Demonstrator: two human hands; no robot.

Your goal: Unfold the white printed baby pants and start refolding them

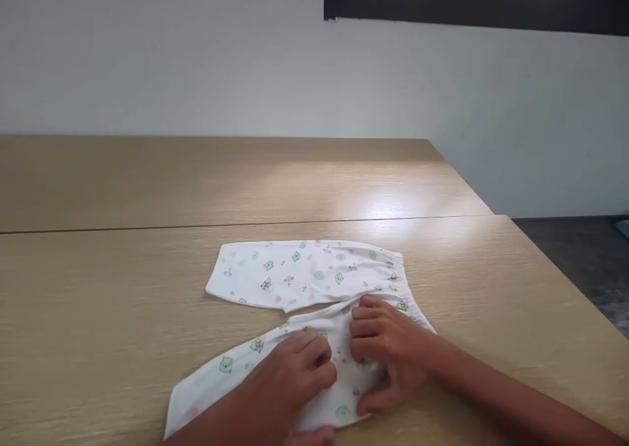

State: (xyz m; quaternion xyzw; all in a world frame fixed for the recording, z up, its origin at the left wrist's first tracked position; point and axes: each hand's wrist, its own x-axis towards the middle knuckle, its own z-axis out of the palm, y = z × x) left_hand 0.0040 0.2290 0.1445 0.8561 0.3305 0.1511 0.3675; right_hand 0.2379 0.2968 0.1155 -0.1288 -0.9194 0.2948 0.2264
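A small pair of white trousers with a print of little green and pink shapes lies spread on the wooden table, legs pointing left, waistband at the right. My left hand rests on the near leg with its fingers curled, pinching the cloth. My right hand sits just beside it near the crotch, fingers bent and gripping the same fabric. The far leg lies flat and untouched.
A seam runs across the table where two tabletops join. The right edge of the table drops to a dark floor. A pale wall stands behind, with a dark panel at the top right.
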